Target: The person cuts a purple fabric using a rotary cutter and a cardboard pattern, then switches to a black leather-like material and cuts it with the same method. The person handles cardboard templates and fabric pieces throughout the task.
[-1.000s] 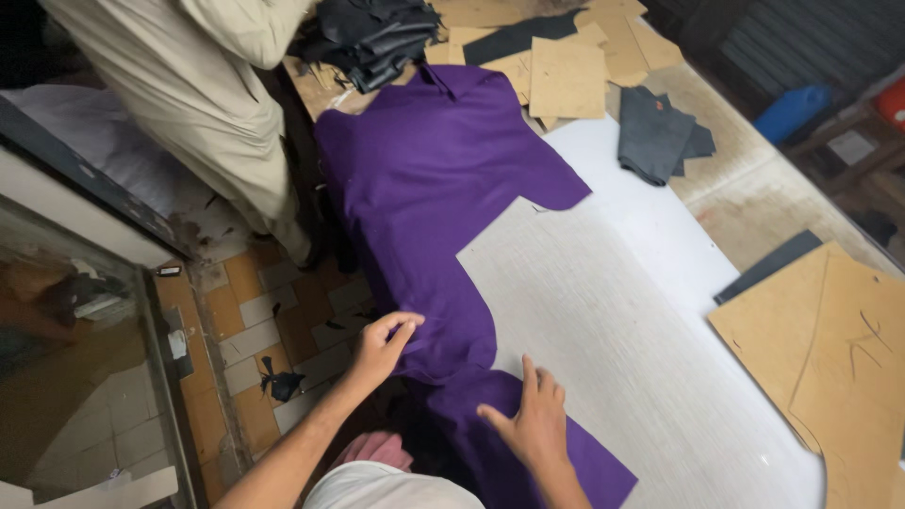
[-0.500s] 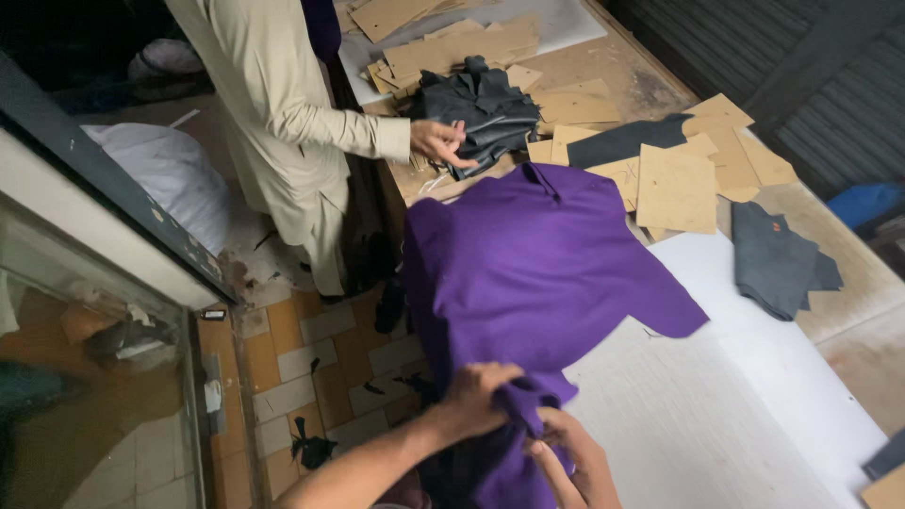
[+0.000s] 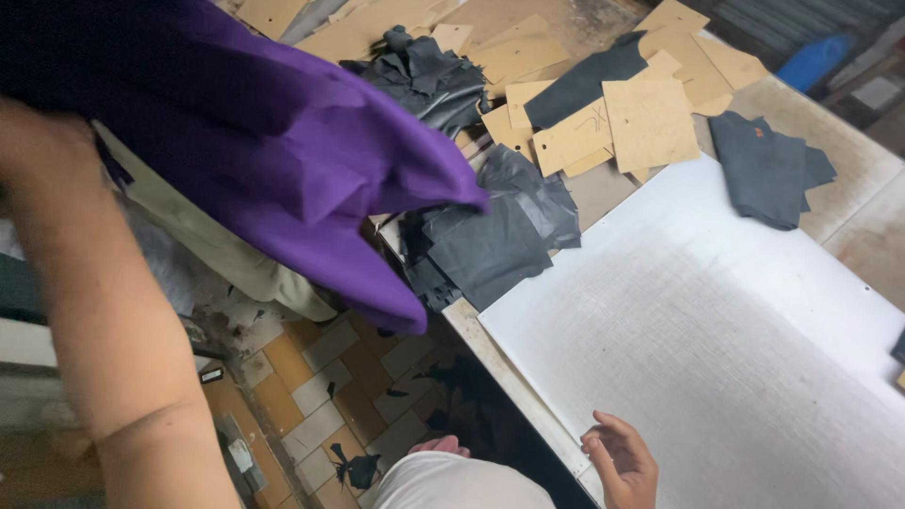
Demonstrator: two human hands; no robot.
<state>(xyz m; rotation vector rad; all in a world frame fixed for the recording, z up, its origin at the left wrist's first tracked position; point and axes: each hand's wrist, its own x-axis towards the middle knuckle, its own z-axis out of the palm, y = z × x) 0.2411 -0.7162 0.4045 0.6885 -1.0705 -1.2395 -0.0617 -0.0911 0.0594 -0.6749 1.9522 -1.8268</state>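
- While your left hand (image 3: 38, 151) is up at the top-left, well off the white cutting board (image 3: 735, 358), it looks closed on the purple cloth (image 3: 283, 151); fingers are blurred, so grip is judged from how the cloth hangs.
- Your right hand (image 3: 622, 462) hovers loosely open, fingers curled, empty, at the board's near corner.
- Purple cloth hangs in the air left of the board, over the tiled floor (image 3: 311, 377), clear of the board surface.
- Dark leather pieces (image 3: 490, 240) lie just beyond the board's left far corner, touching its edge.
- Tan cardboard patterns (image 3: 650, 123) sit past the board's far edge; one more dark leather piece (image 3: 768, 170) lies beside its far right side.
- To do this well, I'd say: keep the cloth high, don't drag the loose tail across the leather pieces, and bring the free hand under it.
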